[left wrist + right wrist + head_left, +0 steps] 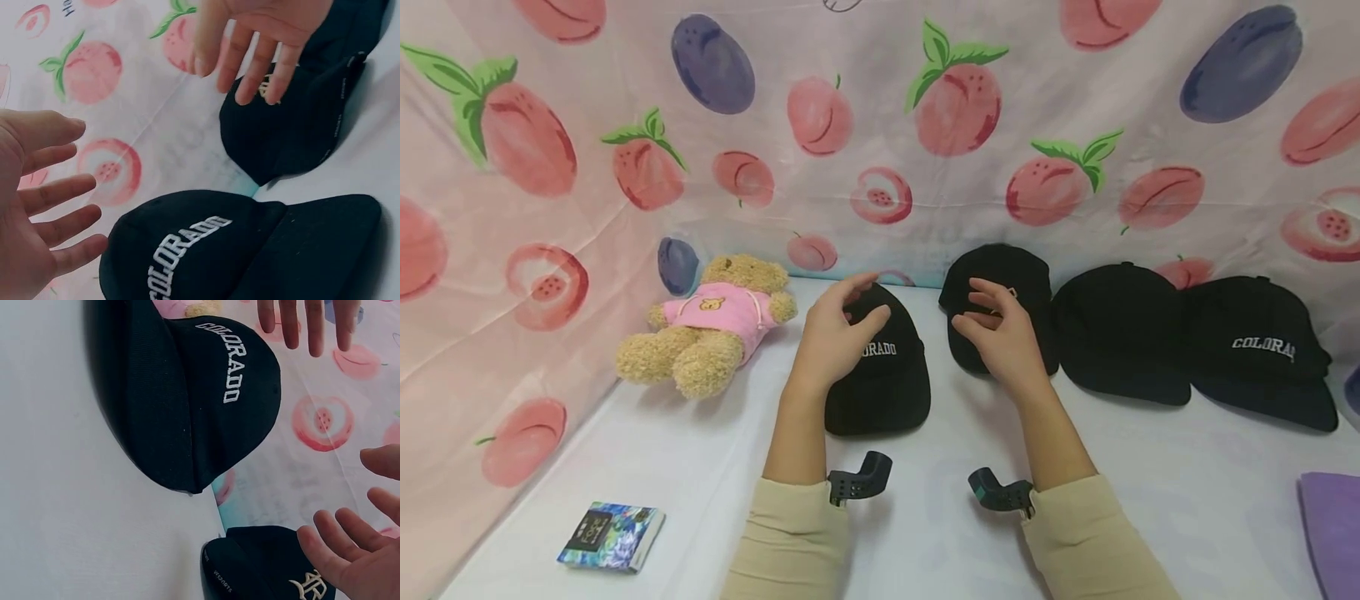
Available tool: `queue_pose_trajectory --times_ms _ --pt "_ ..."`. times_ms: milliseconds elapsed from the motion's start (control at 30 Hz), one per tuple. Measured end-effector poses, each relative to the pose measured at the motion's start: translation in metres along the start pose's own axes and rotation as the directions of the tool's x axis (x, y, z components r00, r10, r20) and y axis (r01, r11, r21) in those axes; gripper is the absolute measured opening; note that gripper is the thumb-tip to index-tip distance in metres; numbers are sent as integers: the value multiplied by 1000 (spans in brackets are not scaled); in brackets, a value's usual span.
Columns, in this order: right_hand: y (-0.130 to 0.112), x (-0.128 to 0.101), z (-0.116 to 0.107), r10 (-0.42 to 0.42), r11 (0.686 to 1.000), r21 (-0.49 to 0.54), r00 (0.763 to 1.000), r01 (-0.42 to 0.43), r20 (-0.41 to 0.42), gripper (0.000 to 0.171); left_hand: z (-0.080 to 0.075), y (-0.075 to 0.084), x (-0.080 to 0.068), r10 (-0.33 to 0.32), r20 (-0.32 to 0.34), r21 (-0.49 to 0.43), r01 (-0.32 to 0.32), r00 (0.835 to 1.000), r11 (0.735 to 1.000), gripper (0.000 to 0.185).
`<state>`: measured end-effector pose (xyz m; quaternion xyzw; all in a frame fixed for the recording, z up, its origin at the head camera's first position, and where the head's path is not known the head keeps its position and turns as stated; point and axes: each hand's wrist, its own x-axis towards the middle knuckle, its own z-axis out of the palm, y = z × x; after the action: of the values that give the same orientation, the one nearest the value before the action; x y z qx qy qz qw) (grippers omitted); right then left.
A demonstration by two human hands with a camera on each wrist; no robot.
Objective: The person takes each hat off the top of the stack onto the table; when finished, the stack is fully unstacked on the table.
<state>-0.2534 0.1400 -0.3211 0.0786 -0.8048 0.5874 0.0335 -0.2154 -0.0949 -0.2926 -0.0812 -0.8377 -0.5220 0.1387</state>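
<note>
My left hand hovers over a black baseball cap with white COLORADO lettering, covering part of its crown. Its fingers are spread and loosely bent, with nothing between them. My right hand is held up in front of another black cap, palm turned inward and fingers relaxed. Gold embroidery marks that cap's front, visible in the right wrist view beside the right hand. In the left wrist view, the COLORADO cap lies near the left hand's fingertips.
Two more black caps sit at the right, a plain-looking cap and another COLORADO cap. A teddy bear in pink lies back left. A small blue patterned box is front left, a purple item front right. Peach-printed cloth hangs behind.
</note>
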Motion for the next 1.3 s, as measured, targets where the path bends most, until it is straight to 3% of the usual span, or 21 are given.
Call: queue_pose_trajectory --times_ms 233,600,800,967,1133,1300 --pt "-2 -1 3 25 999 41 999 -26 34 63 -13 -3 -1 -52 -11 -55 51 999 997 53" --pt "3 -2 12 53 997 44 996 -56 69 63 -21 -17 -2 -167 -37 -53 165 985 985 56" --pt "9 2 18 45 999 -3 993 -45 107 61 -26 -23 -3 -273 -62 -46 271 960 961 60" --pt "15 2 23 76 997 -36 982 -70 171 62 -27 -28 -2 -371 -24 16 372 928 928 73" --pt "20 1 27 102 995 -23 973 -100 208 63 -27 -33 -3 -421 12 90 418 907 904 75" --pt "22 1 34 137 990 -12 960 -138 246 65 -26 -40 -4 -453 8 121 449 892 885 75"
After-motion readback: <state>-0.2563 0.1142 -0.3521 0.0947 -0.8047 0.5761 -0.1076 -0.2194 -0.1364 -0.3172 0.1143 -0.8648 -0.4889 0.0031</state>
